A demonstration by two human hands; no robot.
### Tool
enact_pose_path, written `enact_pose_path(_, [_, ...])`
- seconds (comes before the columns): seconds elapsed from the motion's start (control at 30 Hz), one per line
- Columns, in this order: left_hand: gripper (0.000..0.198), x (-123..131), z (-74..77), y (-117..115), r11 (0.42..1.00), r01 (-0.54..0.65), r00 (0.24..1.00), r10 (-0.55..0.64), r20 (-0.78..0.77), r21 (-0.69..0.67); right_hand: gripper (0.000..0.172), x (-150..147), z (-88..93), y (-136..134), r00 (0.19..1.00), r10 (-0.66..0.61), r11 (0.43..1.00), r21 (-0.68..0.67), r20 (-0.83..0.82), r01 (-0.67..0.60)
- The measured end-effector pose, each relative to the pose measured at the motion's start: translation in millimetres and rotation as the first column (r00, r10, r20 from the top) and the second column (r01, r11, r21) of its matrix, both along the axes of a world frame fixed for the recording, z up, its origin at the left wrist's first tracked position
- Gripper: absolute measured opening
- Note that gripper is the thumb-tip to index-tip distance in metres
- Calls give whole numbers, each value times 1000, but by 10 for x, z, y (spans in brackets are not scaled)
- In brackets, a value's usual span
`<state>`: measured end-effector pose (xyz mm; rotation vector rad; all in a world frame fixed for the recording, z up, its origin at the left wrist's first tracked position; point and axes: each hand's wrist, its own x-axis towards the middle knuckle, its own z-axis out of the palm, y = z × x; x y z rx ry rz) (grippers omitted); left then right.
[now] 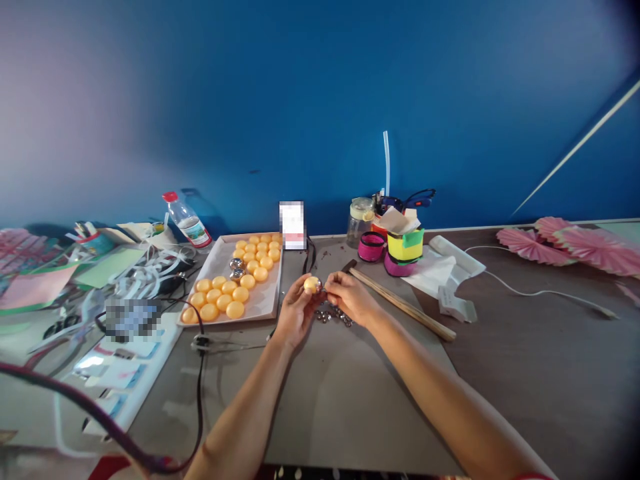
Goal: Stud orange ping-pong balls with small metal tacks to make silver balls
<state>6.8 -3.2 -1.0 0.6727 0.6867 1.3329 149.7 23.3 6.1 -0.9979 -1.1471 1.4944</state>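
My left hand [299,308] is closed around a yellow-orange ball [312,285], which has a shiny silvery area on its right side. Close against that side, my right hand [346,293] has its fingertips pinched together; whatever is between them is too small to make out. Below both hands lies a scatter of small shiny metal pieces [336,316]. Left of my hands, a white tray [260,303] holds many such yellow-orange balls [235,309] in rows, with two silver balls [237,269] among them.
A hammer [400,303] with a wooden handle lies right of my hands. Behind stand a phone [293,227], a glass jar [360,223] and colourful tape rolls [404,250]. A tilted bottle [187,220], cables [201,373] and papers crowd the left; pink paper fans [590,247] lie far right.
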Motion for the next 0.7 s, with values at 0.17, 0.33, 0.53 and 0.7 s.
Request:
enact_pose_path(0.17, [41, -59, 23, 31, 998, 23, 997, -19, 77, -53, 18, 238, 39, 91, 788, -106, 974, 223, 606, -41])
enact_pose_path(0.33, [38, -43, 13, 50, 999, 13, 995, -10, 95, -30, 20, 246, -45, 78, 208, -145, 948, 196, 967, -250])
enact_pose_path(0.53, [34, -38, 26, 60, 999, -16, 999, 18, 50, -49, 22, 180, -73, 49, 103, -209, 915, 232, 972, -329])
enact_pose_path(0.7, [33, -45, 31, 58, 998, -24, 999, 25, 23, -54, 22, 190, -81, 51, 212, -295, 890, 349, 932, -293])
